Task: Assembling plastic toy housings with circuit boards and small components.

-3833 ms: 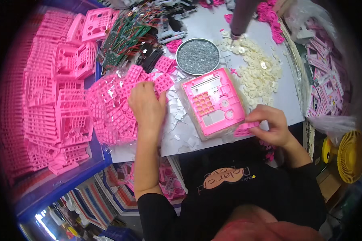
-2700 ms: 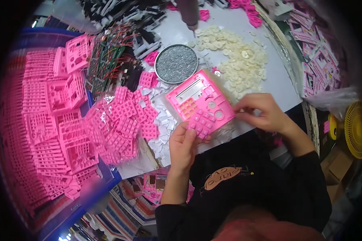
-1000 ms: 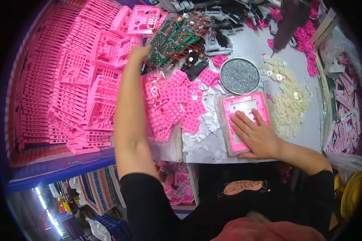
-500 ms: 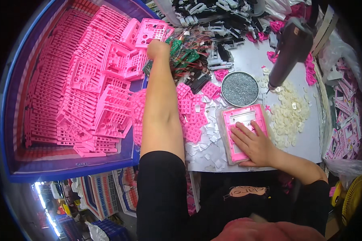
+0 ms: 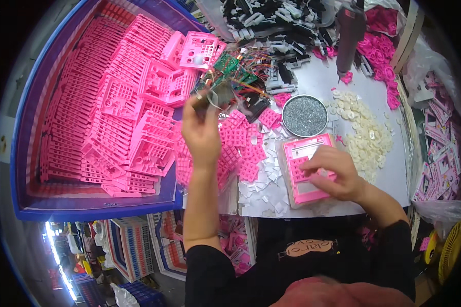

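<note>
My left hand (image 5: 202, 130) is raised beside the crate with its fingers closed on a dark green circuit board (image 5: 221, 96) with thin wires, smeared by motion. It hangs over a heap of green boards with coloured wires (image 5: 235, 69). My right hand (image 5: 338, 174) hovers at a pink plastic casing (image 5: 307, 195) near the table's front edge. Its fingers are bent, thumb and forefinger apart, the fingertips close to a pink button pad (image 5: 298, 169) inside the casing. The casing lies flat on a clear-edged block.
A blue crate (image 5: 95, 211) full of pink casings fills the left. Pink button pads (image 5: 248, 169) and white chips (image 5: 264, 192) lie midway. A round tin of screws (image 5: 306, 115), cream discs (image 5: 366, 135) and a hanging power screwdriver (image 5: 349, 38) are on the right.
My left hand has drawn back toward me from the board heap, now carrying a board. My right hand has lifted from lying flat, baring the button pad. The screwdriver has swung away.
</note>
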Demonstrator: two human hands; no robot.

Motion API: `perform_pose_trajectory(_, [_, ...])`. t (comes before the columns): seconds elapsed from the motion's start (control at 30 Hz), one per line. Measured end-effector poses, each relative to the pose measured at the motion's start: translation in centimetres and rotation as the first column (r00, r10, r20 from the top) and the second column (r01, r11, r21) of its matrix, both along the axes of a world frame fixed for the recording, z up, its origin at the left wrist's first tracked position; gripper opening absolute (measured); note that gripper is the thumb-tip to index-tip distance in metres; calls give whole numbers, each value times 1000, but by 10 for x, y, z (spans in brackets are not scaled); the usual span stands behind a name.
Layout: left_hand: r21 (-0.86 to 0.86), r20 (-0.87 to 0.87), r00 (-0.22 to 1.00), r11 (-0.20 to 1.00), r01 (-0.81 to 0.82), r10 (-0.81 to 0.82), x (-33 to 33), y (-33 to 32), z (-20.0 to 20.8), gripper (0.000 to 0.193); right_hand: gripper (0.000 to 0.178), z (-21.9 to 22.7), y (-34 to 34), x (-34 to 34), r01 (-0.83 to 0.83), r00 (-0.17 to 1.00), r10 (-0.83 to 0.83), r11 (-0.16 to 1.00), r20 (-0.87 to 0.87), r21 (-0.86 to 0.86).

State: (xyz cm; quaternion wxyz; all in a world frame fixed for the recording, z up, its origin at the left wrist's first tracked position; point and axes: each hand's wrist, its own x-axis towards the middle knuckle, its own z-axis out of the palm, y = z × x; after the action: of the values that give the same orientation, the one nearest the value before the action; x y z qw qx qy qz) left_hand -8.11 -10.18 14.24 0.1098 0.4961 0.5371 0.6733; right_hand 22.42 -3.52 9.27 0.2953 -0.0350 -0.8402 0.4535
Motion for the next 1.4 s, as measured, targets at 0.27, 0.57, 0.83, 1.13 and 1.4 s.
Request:
perform_pose_trajectory(0.27, [-3,-788,614,996,-84,49,74,-49,-36,43,18,11,0,-73,3,999,40,388,20,-922])
perform_pose_trajectory(0.57, [-243,626,746,852,463,-227,102,-85,-69,46,23,-2,2,-52,34,990,71,724,124,-689])
perform_pose_trajectory(0.83, [62,815,463,847,528,-349,101,-89,-102,33,28,-24,-21,-24,117,986,59,431,157,-895])
perform_pose_trajectory(1.13, [74,909,338,892,447,-245,116,-88,-113,34,25,-53,-42,-35,349,903,-399,897,-161,-270])
perform_pose_trajectory(1.4, [137,899,316,879,457,-304,118,-85,-108,35,56,-66,-34,-17,-79,948,315,371,45,-925])
